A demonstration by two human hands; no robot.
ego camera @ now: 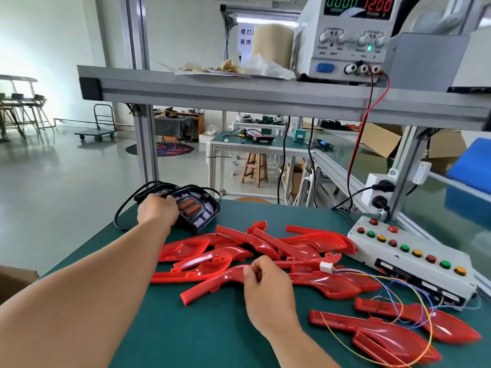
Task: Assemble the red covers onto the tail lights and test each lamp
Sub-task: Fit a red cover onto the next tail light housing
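Several red covers (292, 248) lie in a loose pile across the middle of the green table (207, 335). My right hand (268, 290) pinches one long curved red cover (212, 286) at its middle, near the pile's front. My left hand (156, 211) reaches to the far left corner and grips a black tail light (198, 208) with orange lamp strips inside. A second black tail light (162, 188) sits partly hidden behind that hand. Two more red covers (393, 333) lie at the front right.
A white test box (414, 258) with red, green and yellow buttons stands at the right, coloured wires (385, 288) and a white plug (325, 267) trailing over the covers. A power supply (342, 35) reading 12.00 sits on the aluminium shelf (239, 91) overhead. A black cable (125, 208) loops at the left edge.
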